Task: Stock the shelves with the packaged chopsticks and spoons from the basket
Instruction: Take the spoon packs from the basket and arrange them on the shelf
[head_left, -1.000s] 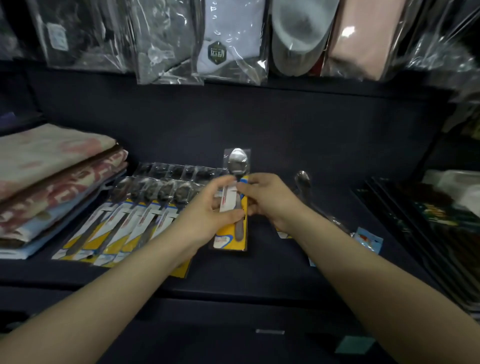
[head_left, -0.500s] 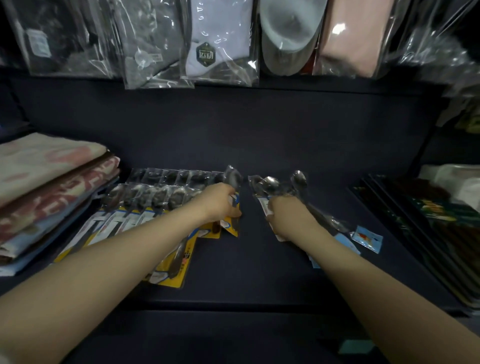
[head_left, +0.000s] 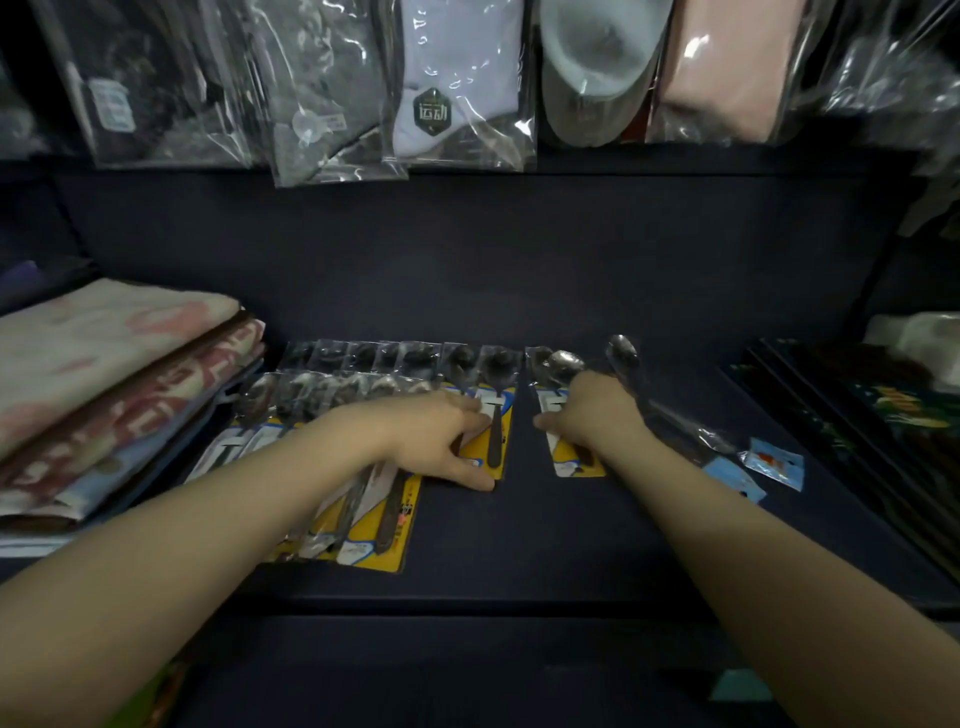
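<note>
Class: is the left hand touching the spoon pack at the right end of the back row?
Touching. The head view shows the left hand lying on that spoon pack, thumb along its near edge.

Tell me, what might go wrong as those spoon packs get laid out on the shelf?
The left hand presses on overlapping spoon packs; a nudge could slide the front ones off the shelf edge. The right hand lies close beside the loose long-handled spoon packets and might knock them askew.

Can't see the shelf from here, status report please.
Left hand flat on yellow spoon pack. Right hand on separate spoon pack. Nothing blocking.
</note>
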